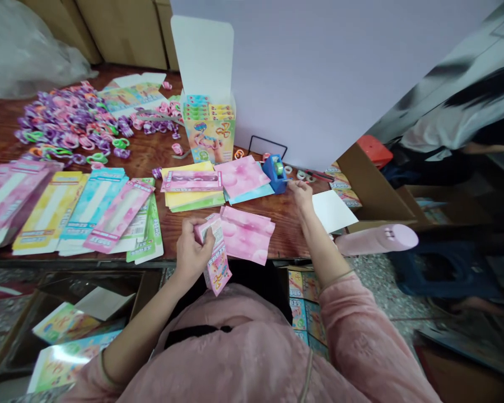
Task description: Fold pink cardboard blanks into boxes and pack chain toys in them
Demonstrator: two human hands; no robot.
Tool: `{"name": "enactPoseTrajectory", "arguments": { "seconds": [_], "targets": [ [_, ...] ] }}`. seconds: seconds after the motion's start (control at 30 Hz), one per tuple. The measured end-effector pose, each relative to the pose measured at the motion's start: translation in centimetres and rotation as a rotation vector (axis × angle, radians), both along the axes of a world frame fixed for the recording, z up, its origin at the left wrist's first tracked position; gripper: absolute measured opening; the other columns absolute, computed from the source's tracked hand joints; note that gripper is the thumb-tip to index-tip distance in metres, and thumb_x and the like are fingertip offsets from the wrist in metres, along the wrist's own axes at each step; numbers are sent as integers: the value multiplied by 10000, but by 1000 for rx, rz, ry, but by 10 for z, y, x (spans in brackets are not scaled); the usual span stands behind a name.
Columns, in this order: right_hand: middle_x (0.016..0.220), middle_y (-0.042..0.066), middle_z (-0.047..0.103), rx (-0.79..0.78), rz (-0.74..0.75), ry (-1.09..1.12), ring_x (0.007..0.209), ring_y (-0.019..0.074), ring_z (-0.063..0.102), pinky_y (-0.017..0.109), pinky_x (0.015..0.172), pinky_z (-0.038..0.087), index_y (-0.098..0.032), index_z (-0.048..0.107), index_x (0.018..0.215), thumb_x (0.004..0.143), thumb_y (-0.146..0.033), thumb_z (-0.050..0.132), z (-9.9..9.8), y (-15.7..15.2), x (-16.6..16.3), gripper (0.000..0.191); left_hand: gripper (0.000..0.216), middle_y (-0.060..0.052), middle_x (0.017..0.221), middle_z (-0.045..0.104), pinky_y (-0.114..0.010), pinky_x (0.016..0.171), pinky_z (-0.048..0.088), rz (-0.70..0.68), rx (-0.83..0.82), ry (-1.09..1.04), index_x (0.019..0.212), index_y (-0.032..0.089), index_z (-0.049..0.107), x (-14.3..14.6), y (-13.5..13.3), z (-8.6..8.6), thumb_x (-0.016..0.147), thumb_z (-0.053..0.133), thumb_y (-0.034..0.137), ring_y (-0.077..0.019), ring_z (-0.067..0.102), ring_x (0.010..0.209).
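Observation:
My left hand (195,249) is closed around a narrow pink printed box (217,260), held tilted over the table's front edge. The fingertips of my right hand (301,196) pinch together at the front of a blue tape dispenser (274,173), on what looks like the end of the clear tape. A roll with a green core sits in the dispenser. Pink printed sheets (247,235) lie between my hands. Behind them, a flat pink sleeve with a window (192,181) rests on yellow and green sheets (193,201).
Flat packets in several colours (94,207) spread along the left. Beyond lies a heap of small purple and pink rings (73,120). A display box (212,137) holding small boxes stands at the back. A pink bottle (376,239) is at the right edge; another person (466,123) is further right.

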State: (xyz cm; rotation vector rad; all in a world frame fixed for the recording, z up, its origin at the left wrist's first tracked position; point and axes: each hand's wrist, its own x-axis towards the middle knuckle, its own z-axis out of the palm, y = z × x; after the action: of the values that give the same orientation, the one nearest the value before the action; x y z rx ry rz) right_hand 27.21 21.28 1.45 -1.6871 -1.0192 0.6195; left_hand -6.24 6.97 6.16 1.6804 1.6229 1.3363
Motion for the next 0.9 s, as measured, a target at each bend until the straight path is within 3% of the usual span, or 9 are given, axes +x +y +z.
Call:
{"name": "enactPoseTrajectory", "arguments": {
  "seconds": [0.13, 0.23, 0.37, 0.47, 0.53, 0.6, 0.7, 0.8, 0.9],
  "targets": [
    [618, -43, 486, 20, -70, 2, 653, 129, 468, 271, 693, 457, -242, 422, 644, 834, -494, 623, -16, -1, -8, 374, 222, -9, 903, 619, -310, 731, 500, -14, 23, -11, 1013, 224, 538, 2, 2, 2, 834, 620, 326, -187, 636, 802],
    [613, -40, 490, 15, -126, -29, 668, 145, 466, 299, 736, 448, -241, 446, 622, 823, -412, 642, -16, 2, -8, 328, 225, -3, 904, 596, -301, 736, 497, -24, 41, -25, 1018, 227, 530, 3, 4, 5, 833, 632, 306, -176, 620, 805],
    [592, -39, 473, -17, -139, -37, 669, 160, 455, 345, 791, 451, -246, 437, 583, 796, -333, 688, -3, -6, -11, 340, 223, 3, 906, 583, -286, 728, 490, -33, 106, -50, 1007, 230, 508, 7, 2, 9, 822, 626, 272, -159, 610, 792],
    [634, -28, 501, 17, -94, -5, 700, 163, 483, 342, 807, 470, -238, 462, 625, 838, -385, 680, 20, -27, -33, 339, 224, 15, 882, 576, -270, 699, 481, -48, 118, -52, 1004, 235, 495, 11, -1, 12, 819, 618, 261, -144, 601, 752],
    [698, -16, 561, 73, 17, 73, 713, 148, 525, 306, 778, 489, -226, 507, 680, 873, -466, 658, 43, -51, -58, 342, 223, 20, 868, 578, -264, 688, 477, -53, 116, -31, 1000, 237, 492, 13, -4, 12, 819, 621, 252, -139, 601, 733],
    [778, -4, 622, 132, 360, 371, 736, 137, 572, 283, 760, 506, -216, 597, 759, 846, -516, 713, 70, -82, -88, 333, 231, 20, 871, 592, -262, 685, 480, -54, 125, 5, 1005, 239, 489, 15, -7, 13, 820, 628, 242, -140, 615, 733],
    [774, -9, 633, -49, 713, 646, 719, 123, 580, 265, 715, 517, -207, 650, 761, 784, -545, 804, 104, -125, -130, 372, 238, 13, 900, 623, -266, 689, 495, -54, 182, 81, 1024, 242, 486, 19, -13, 13, 835, 631, 233, -146, 645, 747],
    [762, -9, 636, -197, 832, 745, 731, 119, 585, 263, 718, 518, -194, 659, 737, 742, -561, 843, 117, -146, -153, 411, 228, 4, 915, 648, -272, 699, 510, -57, 277, 173, 1040, 244, 487, 22, -17, 12, 860, 620, 199, -155, 668, 764],
    [741, -18, 621, -272, 802, 789, 721, 113, 576, 258, 703, 514, -183, 649, 705, 691, -558, 870, 116, -148, -157, 435, 238, -10, 934, 670, -280, 717, 526, -70, 381, 250, 1059, 245, 487, 25, -20, 11, 876, 613, 161, -170, 690, 808]
  ]
}}
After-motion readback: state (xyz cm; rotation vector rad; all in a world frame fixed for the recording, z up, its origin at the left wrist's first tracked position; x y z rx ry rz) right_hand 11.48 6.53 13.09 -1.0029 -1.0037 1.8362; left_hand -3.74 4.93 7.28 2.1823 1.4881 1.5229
